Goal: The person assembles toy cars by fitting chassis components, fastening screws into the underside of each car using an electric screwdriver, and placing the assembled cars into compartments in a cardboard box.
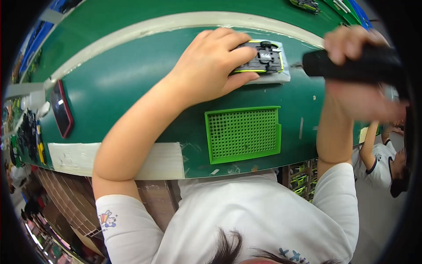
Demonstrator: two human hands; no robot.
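An upside-down toy car (269, 57), black underneath with yellow-green edges, lies on a pale block (285, 75) on the green table. My left hand (209, 66) is closed over the car's left part, its fingers and thumb on either side and hiding that end. To the right, my right hand (362, 99) is wrapped around a black electric screwdriver (323, 64), blurred by motion. The screwdriver's thin bit points left toward the car, apart from it. Closer to me sits a green perforated tray (243, 159), with a few tiny dark specks at its bottom.
A phone with a red case (62, 108) lies at the left. White tape (162, 28) curves across the table behind my hands. Another toy car (306, 5) is at the far edge. A white sheet (160, 160) lies under my left forearm. Another person (378, 160) is at the right.
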